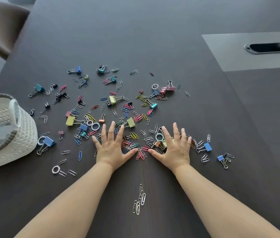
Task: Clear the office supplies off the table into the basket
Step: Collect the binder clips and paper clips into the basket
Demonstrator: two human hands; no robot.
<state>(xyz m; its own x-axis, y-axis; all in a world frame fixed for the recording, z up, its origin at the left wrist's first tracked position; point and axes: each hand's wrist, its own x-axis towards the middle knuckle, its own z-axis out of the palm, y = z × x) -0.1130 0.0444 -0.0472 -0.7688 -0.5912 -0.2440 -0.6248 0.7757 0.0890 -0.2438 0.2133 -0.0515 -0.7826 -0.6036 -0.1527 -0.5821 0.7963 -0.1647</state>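
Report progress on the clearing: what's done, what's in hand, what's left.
Done: little that shows; the basket holds something red and grey, too blurred to name. In hand: the left hand and right hand lie flat, fingers spread, on a heap of paper clips. Remaining: nearly everything, with binder clips, rings and more clips scattered over the table.

**Both hands flat on the clip pile**

The left hand (112, 148) and right hand (175, 148) lie spread, fingers (113, 129) straight, on scattered paper clips (141, 153) and binder clips (113, 99) across the dark tabletop (153, 40). A white basket (24, 134) stands at the left.
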